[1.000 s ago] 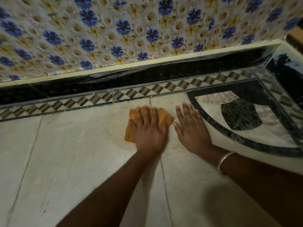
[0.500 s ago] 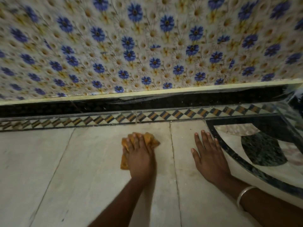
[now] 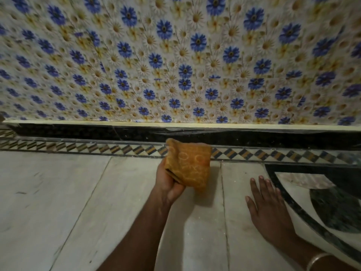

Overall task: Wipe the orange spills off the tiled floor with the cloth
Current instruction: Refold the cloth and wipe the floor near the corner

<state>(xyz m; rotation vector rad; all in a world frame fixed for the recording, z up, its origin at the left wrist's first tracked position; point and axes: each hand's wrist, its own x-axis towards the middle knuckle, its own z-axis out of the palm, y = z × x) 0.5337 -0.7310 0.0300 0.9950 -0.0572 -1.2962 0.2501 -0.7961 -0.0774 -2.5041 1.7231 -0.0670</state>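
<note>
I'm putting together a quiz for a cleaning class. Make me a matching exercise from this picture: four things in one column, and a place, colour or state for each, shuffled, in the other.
Column A
1. cloth
2. right hand
3. bangle
4. wall

Column B
a. flat on the floor
b. blue flower pattern
c. gripped by the left hand
d. silver-coloured

Pairs: 1-c, 2-a, 3-d, 4-b

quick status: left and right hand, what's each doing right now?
Left hand: grips the orange cloth.
Right hand: open, holding nothing, fingers straight, flat on the tiled floor.
</note>
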